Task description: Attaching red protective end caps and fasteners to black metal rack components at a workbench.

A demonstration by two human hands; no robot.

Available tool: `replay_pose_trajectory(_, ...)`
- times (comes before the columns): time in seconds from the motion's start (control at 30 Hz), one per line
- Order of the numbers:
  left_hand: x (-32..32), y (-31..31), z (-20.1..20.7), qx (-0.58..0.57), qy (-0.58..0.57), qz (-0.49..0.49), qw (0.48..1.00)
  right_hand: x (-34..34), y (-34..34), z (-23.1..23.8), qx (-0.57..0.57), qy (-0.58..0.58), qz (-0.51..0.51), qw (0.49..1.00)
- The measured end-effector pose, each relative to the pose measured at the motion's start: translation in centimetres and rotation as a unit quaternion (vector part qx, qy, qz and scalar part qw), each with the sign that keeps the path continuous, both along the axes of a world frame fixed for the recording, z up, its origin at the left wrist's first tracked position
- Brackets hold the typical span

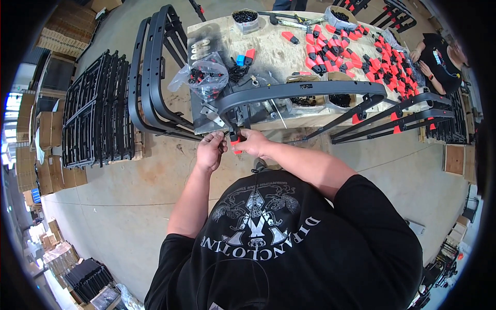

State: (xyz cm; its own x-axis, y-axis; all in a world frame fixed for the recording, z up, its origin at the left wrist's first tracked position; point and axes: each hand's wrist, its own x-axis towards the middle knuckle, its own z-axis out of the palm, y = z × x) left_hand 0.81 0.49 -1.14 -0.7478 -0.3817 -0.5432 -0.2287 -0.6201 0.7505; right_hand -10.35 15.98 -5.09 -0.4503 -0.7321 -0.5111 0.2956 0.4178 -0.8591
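Note:
A dark grey bent tubular frame [305, 89] lies across the near side of the workbench, its left leg coming down toward me. At that leg's end is a red and black plastic piece [236, 145]. My right hand [253, 143] is closed round this piece, thumb and fingers against it. Just left of it, my left hand [211, 150] has its fingers curled into a pinch; whatever they hold is hidden. A metal bracket [212, 114] lies on the bench edge above my left hand. Beyond it sits a clear plastic bag [208, 77] with small red and black parts.
Many red and black plastic pieces [330, 49] cover the wooden bench [268, 46]. Boxes of black fasteners [245, 20] stand on it. Grey frames lean at the left [150, 72] and right [413, 116]. Another person [439, 62] works at the far right. Black racks [98, 108] stand left.

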Motion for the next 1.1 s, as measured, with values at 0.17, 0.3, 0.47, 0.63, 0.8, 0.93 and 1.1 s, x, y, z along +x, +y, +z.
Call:
replay_pose_trajectory(0.17, 0.2, -0.3, 0.0, 0.000, -0.018, -0.038, 0.999, 0.1, 0.0, 0.5, -0.024, -0.025, -0.027, 0.999)
replay_pose_trajectory(0.3, -0.8, -0.6, 0.1, 0.027, -0.013, -0.031, 0.999, -0.1, -0.1, -0.3, -0.020, -0.031, -0.028, 0.999)
replay_pose_trajectory(0.47, -1.5, -0.8, -0.5, 0.059, -0.014, -0.037, 0.998, -0.2, 0.2, 0.6, -0.017, -0.099, -0.024, 0.995)
replay_pose_trajectory(0.63, -1.4, 0.3, -0.3, -0.057, -0.018, -0.044, 0.997, -0.6, 1.0, 1.4, -0.048, -0.206, -0.022, 0.977)
replay_pose_trajectory(0.8, -1.7, 0.7, -0.3, -0.087, -0.056, -0.013, 0.995, -0.4, 0.9, 1.8, -0.036, -0.195, -0.016, 0.980)
replay_pose_trajectory(0.93, -1.4, 1.3, -0.3, -0.163, -0.147, 0.029, 0.975, -0.4, 1.1, 2.0, -0.033, -0.194, -0.020, 0.980)
replay_pose_trajectory(1.1, -0.6, 5.1, 1.2, -0.215, -0.112, 0.072, 0.968, -0.6, 1.5, 2.7, -0.035, -0.161, -0.021, 0.986)
